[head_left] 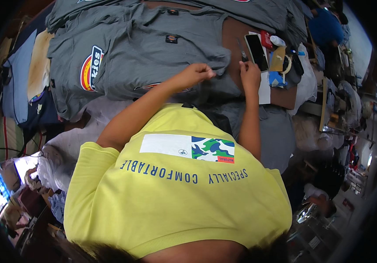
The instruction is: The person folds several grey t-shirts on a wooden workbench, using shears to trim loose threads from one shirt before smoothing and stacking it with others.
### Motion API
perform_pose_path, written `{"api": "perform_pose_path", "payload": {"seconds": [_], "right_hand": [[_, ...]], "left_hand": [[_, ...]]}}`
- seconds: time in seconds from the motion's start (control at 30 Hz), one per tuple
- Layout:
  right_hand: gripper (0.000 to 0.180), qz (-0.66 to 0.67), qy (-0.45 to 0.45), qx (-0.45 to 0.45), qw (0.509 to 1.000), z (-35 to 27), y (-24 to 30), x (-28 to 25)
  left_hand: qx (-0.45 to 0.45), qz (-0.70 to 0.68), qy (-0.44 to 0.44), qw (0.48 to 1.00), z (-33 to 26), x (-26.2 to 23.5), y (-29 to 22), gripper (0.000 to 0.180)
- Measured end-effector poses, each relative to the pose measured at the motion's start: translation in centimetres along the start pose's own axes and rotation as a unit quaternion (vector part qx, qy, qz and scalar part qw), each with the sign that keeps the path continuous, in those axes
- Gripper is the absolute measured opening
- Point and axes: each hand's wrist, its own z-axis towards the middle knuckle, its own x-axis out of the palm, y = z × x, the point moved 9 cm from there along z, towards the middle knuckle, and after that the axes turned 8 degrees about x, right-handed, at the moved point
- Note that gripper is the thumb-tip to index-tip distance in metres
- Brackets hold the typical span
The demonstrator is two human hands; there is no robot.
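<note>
Grey T-shirts [135, 61] lie layered across the table in front of me, with a coloured print on one and small dark neck labels. My left hand [195, 74] is over the near right part of the top shirt, its fingers curled into a pinch. Whatever is between those fingertips is too small to make out. To the right, my right hand [250, 74] has its fingertips closed at the lower end of small thread snips [244, 56], whose thin blades point away from me. A dark-screened phone [257, 51] lies just beyond that hand.
Right of the phone are a red packet [266, 39], a small white bottle [277, 41], a tape roll [287, 64] and a blue wrapper [277, 79]. The brown tabletop [280, 96] ends near there. Folded cloths [19, 79] are piled left. A person in blue [325, 27] is at far right.
</note>
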Motion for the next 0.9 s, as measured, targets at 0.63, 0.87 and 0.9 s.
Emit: {"api": "perform_pose_path", "payload": {"seconds": [0.63,0.87,0.9], "right_hand": [[0.013,0.711,0.305,0.22,0.594,-1.1,4.4,7.3],[0.013,0.675,0.233,0.225,0.663,-1.2,2.5,4.2],[0.015,0.714,0.249,0.213,0.619,-1.5,3.0,3.2]], "left_hand": [[0.012,0.381,-0.419,0.824,-11.8,-30.5,-1.8,0.05],[0.039,0.496,-0.495,0.712,-11.9,-31.2,-2.9,0.048],[0.061,0.439,-0.488,0.752,-11.9,-30.4,-4.1,0.046]]}}
